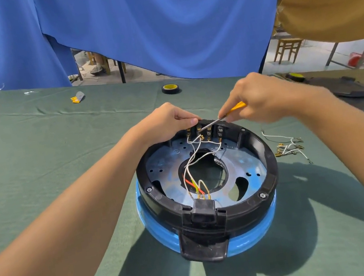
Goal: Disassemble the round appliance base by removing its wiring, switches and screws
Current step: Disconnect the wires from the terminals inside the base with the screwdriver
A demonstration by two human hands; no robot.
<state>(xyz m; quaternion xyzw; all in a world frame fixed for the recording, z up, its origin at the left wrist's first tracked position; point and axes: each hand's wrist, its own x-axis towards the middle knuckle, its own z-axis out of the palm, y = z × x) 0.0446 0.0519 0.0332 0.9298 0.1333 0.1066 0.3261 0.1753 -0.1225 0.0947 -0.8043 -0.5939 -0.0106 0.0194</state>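
Note:
The round appliance base [267, 166], black rim over a blue body, lies upside down on the green cloth. White wires [194, 157] run from the switch terminals [209, 132] at its far rim to a black socket block [203, 209] at the near rim, where red and yellow wires also end. My left hand [168, 120] grips the far rim beside the switches. My right hand [263, 97] holds a yellow-handled screwdriver [236, 107], its metal shaft pointing at the terminals. Screws [262, 195] sit in the rim.
Loose white wires with brass connectors [289, 146] lie right of the base. A black cover plate [361, 95] lies at the far right. A roll of black tape [170, 88] and a yellow scrap [78, 97] lie farther back. Blue curtains hang behind the table.

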